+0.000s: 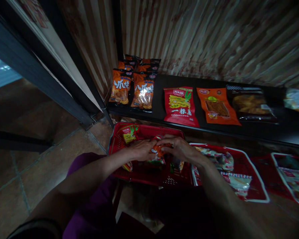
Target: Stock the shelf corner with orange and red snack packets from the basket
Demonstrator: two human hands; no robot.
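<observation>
Both of my hands meet over the red basket (pixel 149 127) below the shelf. My left hand (pixel 143 150) is closed on the left side of an orange snack bag (pixel 159 151). From the right, my right hand (pixel 178 146) grips the same bag with its fingers bent over the top. Other packets lie in the basket: a red and yellow one (pixel 129 134) at the back left, and a few partly covered by my hands. The bag is mostly hidden by my fingers.
Above the basket, a black shelf (pixel 159 96) holds several orange bags (pixel 142 91), a red bag (pixel 180 106), an orange packet (pixel 216 106) and a dark packet (pixel 251 104). More red baskets (pixel 254 176) stand at right. A dark metal post (pixel 82 66) rises at left.
</observation>
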